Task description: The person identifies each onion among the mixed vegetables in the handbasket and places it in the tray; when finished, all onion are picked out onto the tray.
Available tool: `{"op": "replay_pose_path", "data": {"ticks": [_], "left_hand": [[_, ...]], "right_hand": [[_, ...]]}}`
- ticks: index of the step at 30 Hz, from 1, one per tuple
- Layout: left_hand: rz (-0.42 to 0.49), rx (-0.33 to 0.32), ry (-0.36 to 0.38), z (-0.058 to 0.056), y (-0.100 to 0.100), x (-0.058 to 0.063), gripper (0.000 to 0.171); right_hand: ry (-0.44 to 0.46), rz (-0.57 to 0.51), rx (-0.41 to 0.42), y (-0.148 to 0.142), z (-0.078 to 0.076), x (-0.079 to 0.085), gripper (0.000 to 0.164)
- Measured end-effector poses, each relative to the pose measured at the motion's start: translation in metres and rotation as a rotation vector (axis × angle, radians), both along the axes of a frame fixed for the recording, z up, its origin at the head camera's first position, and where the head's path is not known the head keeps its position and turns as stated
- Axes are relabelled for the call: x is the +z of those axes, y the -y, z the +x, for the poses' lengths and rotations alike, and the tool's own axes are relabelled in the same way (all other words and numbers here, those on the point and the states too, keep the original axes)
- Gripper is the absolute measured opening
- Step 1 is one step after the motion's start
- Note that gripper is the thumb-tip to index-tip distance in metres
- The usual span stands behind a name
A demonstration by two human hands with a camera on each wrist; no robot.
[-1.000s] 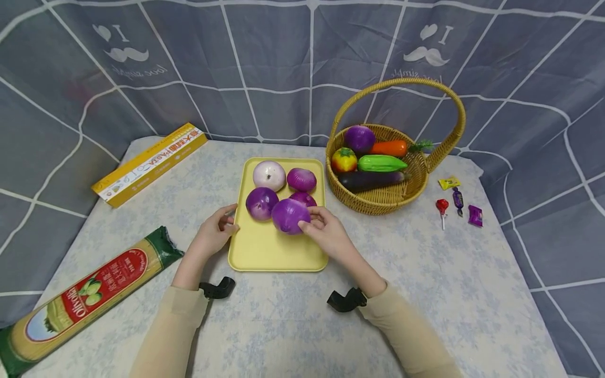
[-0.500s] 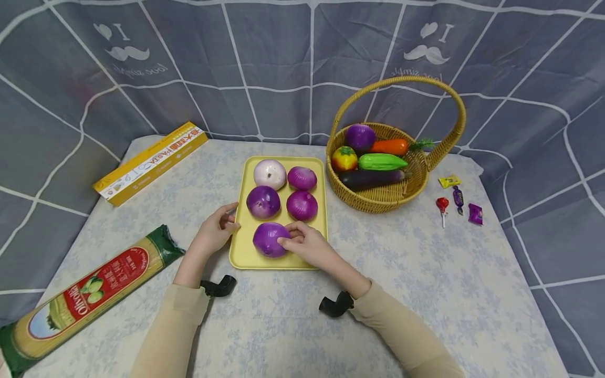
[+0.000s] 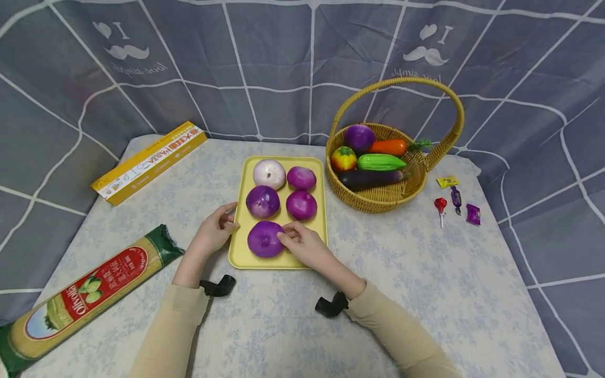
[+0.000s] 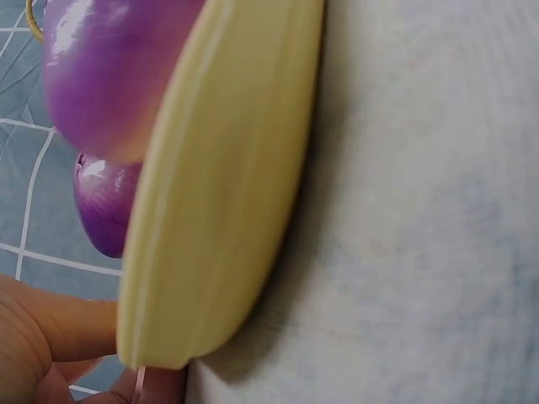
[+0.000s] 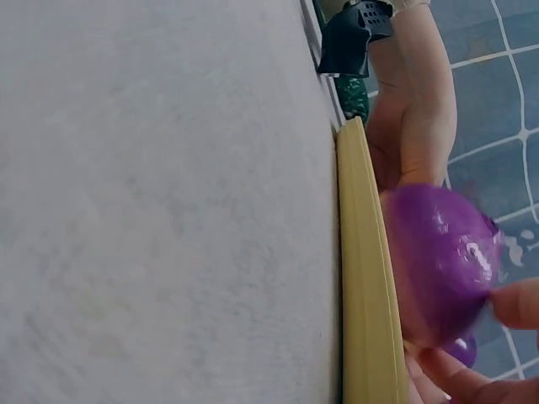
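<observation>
In the head view a yellow tray (image 3: 302, 258) bears several toy onions. My right hand (image 3: 307, 244) holds a purple onion (image 3: 264, 240) by its right side, low over the tray's front left part. The right wrist view shows the thumb and fingers around this onion (image 5: 442, 261). Behind it lie a dark purple onion (image 3: 262, 202) and a magenta onion (image 3: 301, 205). At the tray's back are a white onion (image 3: 269, 175) and a smaller magenta onion (image 3: 301, 178). My left hand (image 3: 216, 228) pinches the tray's left rim, thumb at the edge in the left wrist view.
A wicker basket (image 3: 373, 203) with toy vegetables stands at the back right. Beyond it lie a red lollipop (image 3: 440, 205) and several wrapped sweets (image 3: 456, 197). On the left are a yellow pasta box (image 3: 150, 163) and a bag of spaghetti (image 3: 90, 294).
My right hand has carried the purple onion left and toward me, from over the magenta onion to the tray's front left, and turned it slightly. The left hand has stayed at the rim.
</observation>
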State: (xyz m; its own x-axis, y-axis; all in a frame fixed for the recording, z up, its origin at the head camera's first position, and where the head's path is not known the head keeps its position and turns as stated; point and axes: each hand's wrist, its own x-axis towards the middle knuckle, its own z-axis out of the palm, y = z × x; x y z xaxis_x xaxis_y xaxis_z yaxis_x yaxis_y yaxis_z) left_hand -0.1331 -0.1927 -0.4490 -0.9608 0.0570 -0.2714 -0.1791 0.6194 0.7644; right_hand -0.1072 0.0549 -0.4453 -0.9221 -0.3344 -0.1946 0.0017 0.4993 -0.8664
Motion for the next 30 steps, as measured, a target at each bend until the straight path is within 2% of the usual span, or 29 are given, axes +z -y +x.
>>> {"op": "replay_pose_path", "data": {"ticks": [10,17,22,26,30], "left_hand": [[0.011,0.0,0.005,0.001,0.001,0.001,0.056],[0.018,0.001,0.011,0.002,0.002,0.0,0.056],[0.017,0.01,0.003,0.002,0.001,0.0,0.055],[0.02,0.016,0.006,0.003,0.0,0.001,0.055],[0.022,0.016,0.009,0.002,-0.001,0.001,0.055]], "right_hand": [[-0.069,-0.001,-0.04,-0.005,0.004,0.002,0.03],[-0.161,-0.048,-0.076,-0.017,0.0,0.02,0.023],[-0.194,-0.116,-0.134,-0.034,-0.016,0.036,0.023],[-0.203,-0.202,-0.21,-0.056,-0.037,0.05,0.025],[-0.243,-0.215,-0.308,-0.078,-0.06,0.065,0.026]]}}
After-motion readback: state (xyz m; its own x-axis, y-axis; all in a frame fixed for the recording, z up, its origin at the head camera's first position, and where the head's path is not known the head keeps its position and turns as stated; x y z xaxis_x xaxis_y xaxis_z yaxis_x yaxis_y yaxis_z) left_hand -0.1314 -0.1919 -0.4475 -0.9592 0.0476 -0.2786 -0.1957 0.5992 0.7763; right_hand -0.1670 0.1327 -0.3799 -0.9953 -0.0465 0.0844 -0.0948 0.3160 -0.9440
